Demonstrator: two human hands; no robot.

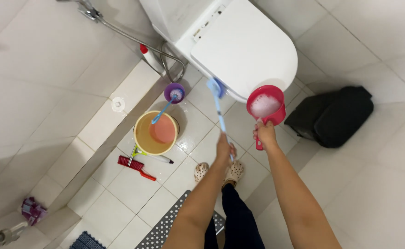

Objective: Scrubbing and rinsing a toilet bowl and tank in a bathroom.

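The blue long-handled brush (218, 108) is held in the left hand (224, 150), the grip closed around the lower end of its handle. From that grip the handle runs up and slightly left, its long axis nearly in line with the forearm, and the blue head lies at the far end, touching or just short of the front rim of the white toilet (244, 50), whose lid is shut. The right hand (264, 133) sits just right of the left one, its grip wrapped around the handle of a pink scoop (266, 105) filled with foamy water; the scoop stands beyond that grip, just beside the toilet's front edge and right of the brush head. The brush head is therefore nearer the left hand, the scoop nearer the right, and the two tools are close but apart.

Left of the grips, a yellow bucket (155, 133) with a second brush (172, 95) near it stands on the wet tiled floor (119, 193), with a red brush (135, 166) beside it. A black bag (334, 115) lies well right. Open floor remains between bucket and toilet.
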